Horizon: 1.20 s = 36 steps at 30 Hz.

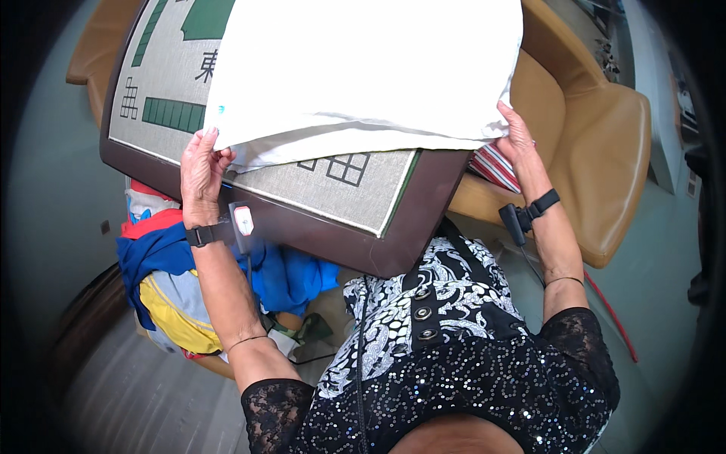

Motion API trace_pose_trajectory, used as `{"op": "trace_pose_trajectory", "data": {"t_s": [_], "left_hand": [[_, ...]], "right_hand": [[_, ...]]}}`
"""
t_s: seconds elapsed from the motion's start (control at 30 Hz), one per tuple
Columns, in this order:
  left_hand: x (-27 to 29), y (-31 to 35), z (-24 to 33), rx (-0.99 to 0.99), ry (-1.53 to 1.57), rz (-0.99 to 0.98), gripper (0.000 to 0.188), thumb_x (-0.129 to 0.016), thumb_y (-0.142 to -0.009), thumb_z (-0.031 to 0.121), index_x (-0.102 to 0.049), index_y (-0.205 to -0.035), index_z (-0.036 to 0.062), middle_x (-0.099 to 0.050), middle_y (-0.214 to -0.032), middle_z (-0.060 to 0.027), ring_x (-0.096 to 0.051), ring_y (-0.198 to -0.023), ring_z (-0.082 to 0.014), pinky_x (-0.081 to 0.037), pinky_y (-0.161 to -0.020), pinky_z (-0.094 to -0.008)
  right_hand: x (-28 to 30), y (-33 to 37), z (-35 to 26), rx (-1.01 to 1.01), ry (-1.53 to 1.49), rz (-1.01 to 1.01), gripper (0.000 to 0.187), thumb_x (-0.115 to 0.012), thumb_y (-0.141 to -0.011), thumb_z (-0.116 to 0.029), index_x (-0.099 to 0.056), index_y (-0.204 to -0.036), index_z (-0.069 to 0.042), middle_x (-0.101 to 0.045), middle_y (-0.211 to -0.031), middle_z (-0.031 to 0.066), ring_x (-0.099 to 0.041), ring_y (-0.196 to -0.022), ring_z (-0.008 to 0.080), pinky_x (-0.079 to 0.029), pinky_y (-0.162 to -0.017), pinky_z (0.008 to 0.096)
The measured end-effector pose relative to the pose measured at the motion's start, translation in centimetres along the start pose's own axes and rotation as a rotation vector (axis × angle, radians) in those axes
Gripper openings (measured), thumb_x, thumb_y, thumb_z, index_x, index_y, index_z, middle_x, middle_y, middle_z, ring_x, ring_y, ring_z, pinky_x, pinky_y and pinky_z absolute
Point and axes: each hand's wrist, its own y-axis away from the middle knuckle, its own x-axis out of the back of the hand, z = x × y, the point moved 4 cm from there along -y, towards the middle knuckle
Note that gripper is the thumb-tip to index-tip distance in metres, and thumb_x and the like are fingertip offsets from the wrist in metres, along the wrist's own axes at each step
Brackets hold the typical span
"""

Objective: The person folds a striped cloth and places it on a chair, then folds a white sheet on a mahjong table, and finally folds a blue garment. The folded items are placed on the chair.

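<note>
A large white cloth spreads over the far part of a mahjong table. Its near edge is lifted a little and looks double-layered, with a shadowed gap between the layers. At the left corner of that edge, the thumb and fingers of my left hand pinch the fabric. My right hand grips the opposite corner, out past the table's right side. The edge runs slightly slack between the two hands. The cloth's far end goes beyond the top of the view, so its kind is unclear.
Tan leather chairs stand beside the table at the right and far left. A pile of blue, yellow and red clothes lies at the lower left. Red-and-white striped fabric rests on the right chair. A red cord hangs near the floor.
</note>
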Motion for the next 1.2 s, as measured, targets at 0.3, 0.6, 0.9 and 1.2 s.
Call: {"op": "trace_pose_trajectory", "data": {"t_s": [0.3,0.6,0.9,1.2], "left_hand": [[0.0,2.0,-0.9,-0.029,-0.126,0.094,0.014,-0.058,-0.086,0.015,-0.052,-0.087,0.0027,-0.058,-0.070,-0.0036,-0.052,-0.049,-0.0071,-0.048,-0.047,-0.0197],[0.6,2.2,-2.1,-0.079,-0.229,0.153,0.014,-0.057,-0.087,0.016,-0.054,-0.087,0.0016,-0.053,-0.062,0.0001,-0.047,-0.046,-0.0054,-0.044,-0.047,-0.0195],[2.0,1.7,-3.5,-0.227,-0.703,0.310,0.023,-0.060,-0.082,0.012,-0.053,-0.100,-0.0002,-0.049,-0.054,0.0004,-0.046,-0.044,-0.0062,-0.036,-0.036,-0.0199],[2.5,1.0,-3.5,-0.331,-1.090,0.306,0.019,-0.060,-0.081,0.016,-0.055,-0.082,-0.0015,-0.050,-0.059,-0.0004,-0.045,-0.049,-0.0066,-0.039,-0.045,-0.0226]], "right_hand": [[1.1,3.1,-1.6,-0.026,-0.054,0.068,0.040,-0.064,-0.079,-0.010,-0.048,-0.113,0.005,-0.057,-0.108,0.0144,-0.056,-0.101,0.0249,-0.046,-0.091,0.0383],[0.4,4.2,-3.0,0.029,0.068,0.005,0.036,-0.062,-0.079,-0.007,-0.049,-0.111,0.003,-0.058,-0.106,0.0125,-0.057,-0.097,0.0218,-0.047,-0.088,0.0351],[0.2,4.8,-2.3,0.036,0.181,0.058,0.036,-0.066,-0.075,-0.007,-0.053,-0.106,0.003,-0.061,-0.096,0.0094,-0.059,-0.084,0.0175,-0.050,-0.074,0.0293],[-1.7,7.1,-3.3,-0.041,0.179,-0.046,0.034,-0.067,-0.078,-0.017,-0.051,-0.100,0.005,-0.060,-0.076,0.0101,-0.058,-0.054,0.0141,-0.049,-0.043,0.0230]]}}
